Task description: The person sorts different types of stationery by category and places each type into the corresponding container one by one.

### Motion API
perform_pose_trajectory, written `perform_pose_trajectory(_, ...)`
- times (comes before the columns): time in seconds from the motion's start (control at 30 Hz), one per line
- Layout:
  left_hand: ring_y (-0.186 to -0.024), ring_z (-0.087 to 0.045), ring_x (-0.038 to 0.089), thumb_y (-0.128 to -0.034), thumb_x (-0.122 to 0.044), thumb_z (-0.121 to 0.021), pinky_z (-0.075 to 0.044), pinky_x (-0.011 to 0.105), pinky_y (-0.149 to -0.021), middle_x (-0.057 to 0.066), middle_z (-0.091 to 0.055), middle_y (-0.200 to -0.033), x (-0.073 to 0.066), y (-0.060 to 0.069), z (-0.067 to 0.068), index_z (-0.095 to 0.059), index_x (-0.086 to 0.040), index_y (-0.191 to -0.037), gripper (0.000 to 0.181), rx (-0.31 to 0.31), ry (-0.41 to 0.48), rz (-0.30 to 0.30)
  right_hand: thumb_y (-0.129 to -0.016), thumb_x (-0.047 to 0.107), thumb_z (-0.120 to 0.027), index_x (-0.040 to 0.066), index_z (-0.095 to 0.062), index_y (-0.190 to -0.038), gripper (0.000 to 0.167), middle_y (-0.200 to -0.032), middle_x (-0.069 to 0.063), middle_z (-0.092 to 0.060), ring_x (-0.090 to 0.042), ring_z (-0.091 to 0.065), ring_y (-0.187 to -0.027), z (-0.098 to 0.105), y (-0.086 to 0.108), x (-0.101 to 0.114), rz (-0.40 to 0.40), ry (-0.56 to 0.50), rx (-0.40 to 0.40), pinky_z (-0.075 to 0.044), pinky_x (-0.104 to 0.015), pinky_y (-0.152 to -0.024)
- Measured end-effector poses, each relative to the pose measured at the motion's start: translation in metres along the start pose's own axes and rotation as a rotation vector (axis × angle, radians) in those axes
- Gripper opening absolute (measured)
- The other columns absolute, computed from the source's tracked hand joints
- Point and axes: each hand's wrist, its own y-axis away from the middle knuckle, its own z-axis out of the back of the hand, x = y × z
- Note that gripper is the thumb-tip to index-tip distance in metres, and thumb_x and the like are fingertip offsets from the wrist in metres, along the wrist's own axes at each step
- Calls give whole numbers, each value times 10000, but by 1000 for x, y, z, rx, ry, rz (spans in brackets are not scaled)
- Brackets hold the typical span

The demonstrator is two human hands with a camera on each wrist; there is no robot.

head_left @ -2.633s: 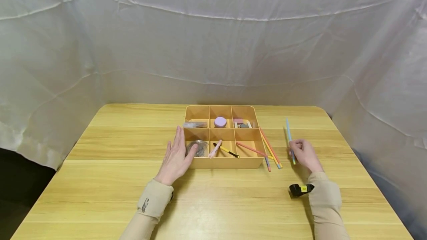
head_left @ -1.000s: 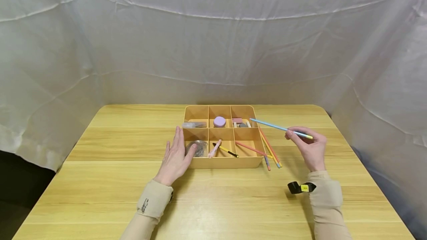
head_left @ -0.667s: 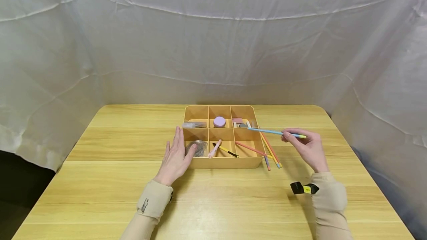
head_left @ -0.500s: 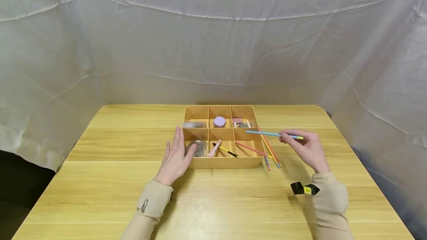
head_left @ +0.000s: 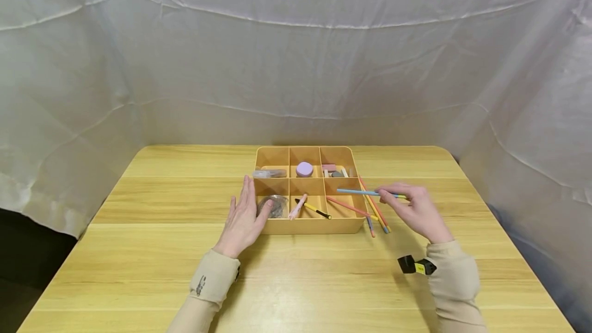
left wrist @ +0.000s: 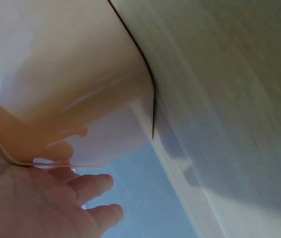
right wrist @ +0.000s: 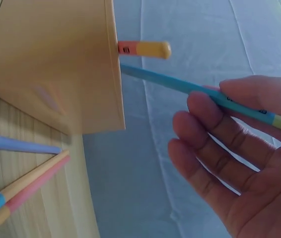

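Observation:
A blue pencil (head_left: 358, 192) with a yellow end is pinched between the thumb and fingers of my right hand (head_left: 414, 213). Its far tip reaches over the front right compartment of the orange divided organizer (head_left: 305, 227). In that compartment a red pencil (head_left: 347, 205) leans over the right wall, its yellow end (right wrist: 153, 49) sticking out. My left hand (head_left: 241, 226) rests along the organizer's left side with straight fingers, the thumb over the front left compartment. In the left wrist view its palm touches the organizer's rim (left wrist: 11, 161).
Several loose pencils (head_left: 376, 212) lie on the table just right of the organizer. Its compartments hold a clear round case (head_left: 276, 207), a pink pen (head_left: 298, 206), a yellow-black pen (head_left: 314, 208), a purple round lid (head_left: 304, 169), erasers (head_left: 329, 167) and a clear tube-like item (head_left: 270, 173).
The right hand has lifted the blue pencil off the table, turned it sideways and carried it left, then lowered it toward the front right compartment. The left hand has stayed put.

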Motion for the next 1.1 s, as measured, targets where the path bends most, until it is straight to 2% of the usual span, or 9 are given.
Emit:
perform_pose_trajectory(0.23, -1576, -100, 345, -1073, -487, -357, -86, 627, -1266, 173, 75, -1695, 0, 0, 0, 0, 44, -1590, 823, 0, -1, 1, -934, -7, -658, 9, -787, -997, 145, -916, -63, -775, -43, -675, -852, -9, -3, 5, 107, 103, 38, -578, -247, -714)
perform_pose_trajectory(0.4, -1575, -105, 344, -1072, -491, -355, -83, 623, -1269, 170, 76, -1696, 0, 0, 0, 0, 43, -1591, 824, 1, -2, 2, -937, -28, -642, -17, -774, -1020, 156, -900, -37, -750, -31, -619, -810, -14, -3, 9, 154, 95, 77, -540, -245, -677)
perform_pose_trajectory(0.5, -1575, -106, 346, -1073, -489, -355, -77, 624, -1269, 168, 78, -1696, 0, 0, 0, -4, 44, -1590, 822, 3, 4, 2, -963, -15, -612, -28, -761, -1045, 170, -850, -20, -696, -3, -529, -757, -15, -3, 9, 137, 65, 123, -471, -218, -637)
perform_pose_trajectory(0.63, -1575, -105, 350, -1073, -488, -355, -71, 625, -1269, 166, 80, -1697, 0, 0, 0, -7, 45, -1590, 820, 5, 12, 2, -1017, 42, -550, -23, -744, -1086, 215, -800, 5, -589, -12, -437, -710, -14, -3, 7, 71, 22, 206, -389, -209, -622)
perform_pose_trajectory(0.83, -1575, -104, 349, -1073, -484, -358, -70, 624, -1270, 169, 79, -1696, 0, 0, 0, -7, 47, -1589, 820, 6, 12, 4, -1051, 78, -494, -67, -704, -1147, 273, -798, 0, -530, -4, -398, -675, -14, -3, 5, 30, 4, 283, -368, -215, -602)
perform_pose_trajectory(1.1, -1577, -96, 349, -1073, -478, -363, -69, 628, -1268, 177, 71, -1697, 0, 0, 0, -12, 50, -1588, 818, 4, 15, 2, -1066, 94, -461, -105, -655, -1232, 324, -828, -49, -568, -4, -380, -664, -14, -2, 2, -13, 6, 341, -359, -214, -596)
